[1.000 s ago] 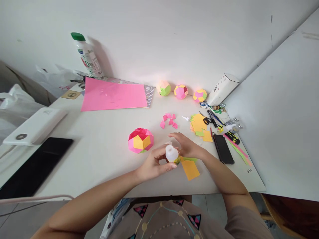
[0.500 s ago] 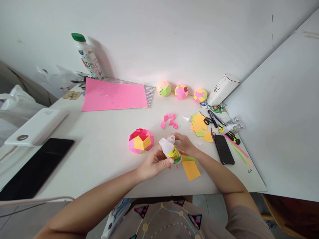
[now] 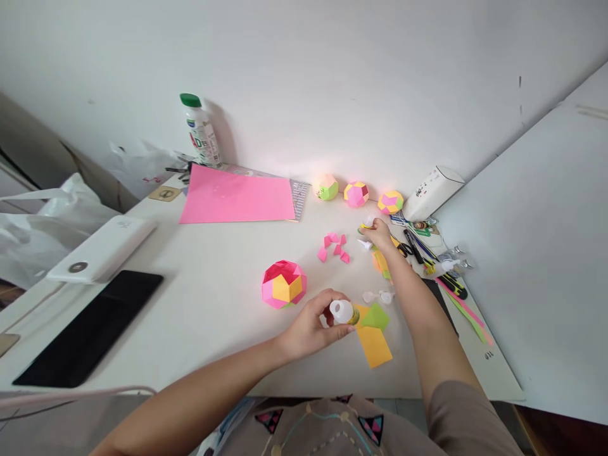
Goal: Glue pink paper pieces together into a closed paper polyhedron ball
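My left hand (image 3: 316, 323) is wrapped round a small white glue bottle (image 3: 342, 311) with a yellow label, its mouth tilted up toward me. Farther back, my right hand (image 3: 379, 233) has its fingers closed on a second glue bottle (image 3: 367, 223), low over the table or touching it; I cannot tell which. A white nozzle tip (image 3: 365, 244) lies just in front of that hand. To the left of my left hand sits a half-open paper ball (image 3: 284, 285) of pink and yellow faces. Yellow paper (image 3: 374, 347) and a green paper piece (image 3: 376, 316) lie beside the held bottle.
Pink paper scraps (image 3: 334, 246) lie mid-table. Three finished paper balls (image 3: 356, 194) line the wall. White plastic caps (image 3: 386, 297) lie under my right forearm. Pink sheet (image 3: 237, 196), green-capped bottle (image 3: 202, 136), white power bank (image 3: 102, 249) and black tablet (image 3: 90, 329) stand leftward; a cutter (image 3: 453, 286) lies right.
My right hand has moved from beside my left hand to the back of the table, carrying a glue bottle. The left hand keeps its bottle, now tipped more toward me. The view has shifted.
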